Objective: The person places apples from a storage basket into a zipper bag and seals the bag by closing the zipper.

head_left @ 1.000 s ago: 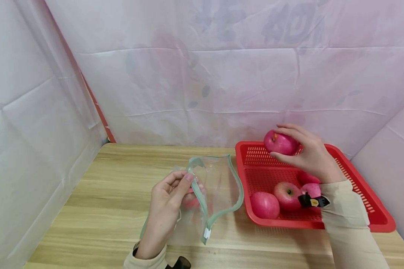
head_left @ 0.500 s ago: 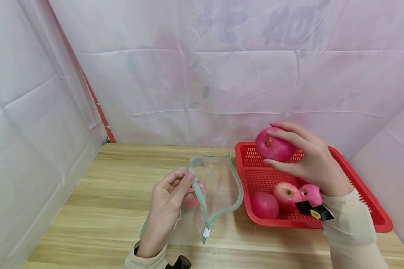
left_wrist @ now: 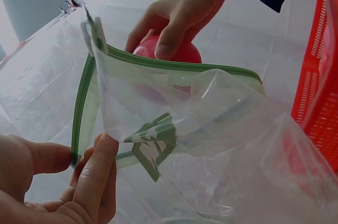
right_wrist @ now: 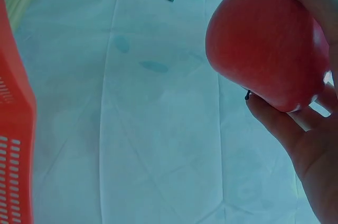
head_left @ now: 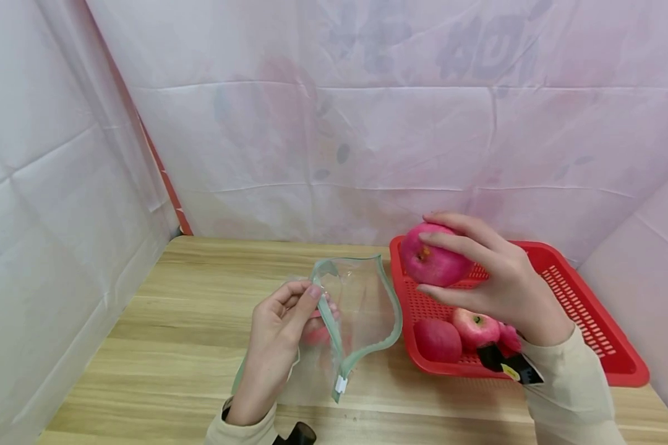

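My right hand (head_left: 492, 272) grips a red apple (head_left: 435, 256) above the left side of a red plastic basket (head_left: 579, 303). In the right wrist view the fingers and thumb curve round this apple (right_wrist: 266, 44), its stem showing underneath. A clear zip bag (head_left: 367, 303) with a green rim lies left of the basket, its mouth spread. My left hand (head_left: 281, 334) pinches one edge of that rim between thumb and fingers; the left wrist view shows the pinch on the bag (left_wrist: 222, 129) closely. A white slider (head_left: 341, 384) sits at the rim's near corner.
Several apples, including a paler one (head_left: 475, 327), lie in the near part of the basket. The wooden table (head_left: 161, 346) is bordered by white printed sheets (head_left: 401, 136) at the back and both sides.
My right hand has carried the apple left and somewhat lower, from over the basket's middle towards its left rim and the bag. The left hand and the bag have stayed in place.
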Demonstrator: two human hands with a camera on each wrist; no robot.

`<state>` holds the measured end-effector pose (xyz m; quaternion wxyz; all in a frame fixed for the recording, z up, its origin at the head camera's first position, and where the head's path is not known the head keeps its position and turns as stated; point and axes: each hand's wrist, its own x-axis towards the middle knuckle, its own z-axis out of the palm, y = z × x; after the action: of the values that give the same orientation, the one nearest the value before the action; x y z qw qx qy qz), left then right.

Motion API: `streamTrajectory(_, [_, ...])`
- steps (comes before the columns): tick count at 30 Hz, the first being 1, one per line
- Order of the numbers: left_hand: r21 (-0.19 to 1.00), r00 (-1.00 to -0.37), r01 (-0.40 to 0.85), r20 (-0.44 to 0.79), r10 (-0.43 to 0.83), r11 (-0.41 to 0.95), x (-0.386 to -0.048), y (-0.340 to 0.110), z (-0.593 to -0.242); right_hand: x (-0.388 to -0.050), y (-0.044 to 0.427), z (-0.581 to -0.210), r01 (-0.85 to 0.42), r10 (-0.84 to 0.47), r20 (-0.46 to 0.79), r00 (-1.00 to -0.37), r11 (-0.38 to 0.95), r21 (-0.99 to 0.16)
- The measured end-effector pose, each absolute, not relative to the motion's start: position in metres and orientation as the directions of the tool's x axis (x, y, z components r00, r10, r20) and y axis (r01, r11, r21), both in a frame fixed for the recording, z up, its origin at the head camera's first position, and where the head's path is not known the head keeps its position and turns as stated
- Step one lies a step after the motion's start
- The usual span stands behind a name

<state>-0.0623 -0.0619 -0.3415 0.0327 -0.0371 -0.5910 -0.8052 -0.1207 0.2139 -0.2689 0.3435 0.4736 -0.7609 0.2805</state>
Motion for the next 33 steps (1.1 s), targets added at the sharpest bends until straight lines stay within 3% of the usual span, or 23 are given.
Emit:
streamTrajectory(10, [0.945,-0.995,0.093,0.094,-0.012,-0.314,-0.062,-0.061,-0.341,-0.121,0.2,-0.271,-0.941,-0.551,0.794,-0.258,0.329,-0.077])
streamTrajectory(25, [0.942,-0.995,0.095,0.096,-0.012,-0.322,-0.061,-0.06,-0.34,-0.104,0.184,-0.291,-0.939,-0.445,0.835,-0.325,0.259,-0.227])
streamTrajectory(33, [0.94,-0.994,0.105,0.11,-0.003,-0.325,-0.059,-0.061,-0.339,-0.093,0.182,-0.296,-0.942,-0.408,0.853,-0.324,0.221,-0.252])
